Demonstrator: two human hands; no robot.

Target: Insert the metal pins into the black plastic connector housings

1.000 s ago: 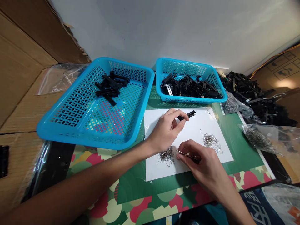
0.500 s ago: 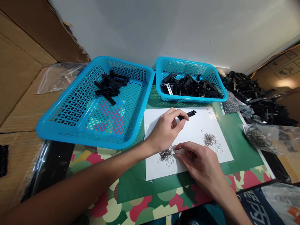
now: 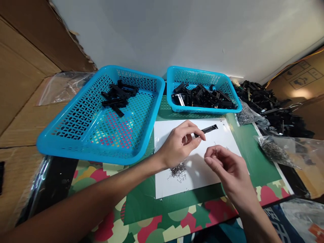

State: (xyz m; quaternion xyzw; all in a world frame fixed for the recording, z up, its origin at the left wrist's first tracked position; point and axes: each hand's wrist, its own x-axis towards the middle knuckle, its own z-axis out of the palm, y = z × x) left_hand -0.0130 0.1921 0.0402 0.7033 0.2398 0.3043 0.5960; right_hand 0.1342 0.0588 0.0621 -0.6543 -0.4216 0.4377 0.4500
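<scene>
My left hand (image 3: 181, 143) grips a slim black plastic part (image 3: 209, 129) between thumb and fingers, above the white sheet (image 3: 164, 189). To its right, my right hand (image 3: 226, 167) is raised with thumb and forefinger pinched together; whatever lies between them is too small to make out. A pile of small bent metal wires (image 3: 178, 170) rests on the sheet just below my left hand. Most of a second wire pile is hidden behind my right hand.
Two blue baskets hold black parts: a large one (image 3: 141, 148) at the left and a smaller one (image 3: 202, 109) behind the sheet. More black parts (image 3: 283, 118) heap at the right, near a plastic bag of metal pieces (image 3: 274, 152).
My right hand has lifted off the near wire pile and moved right, now covering most of the other pile. The black part in my left hand has turned and shows more of its length.
</scene>
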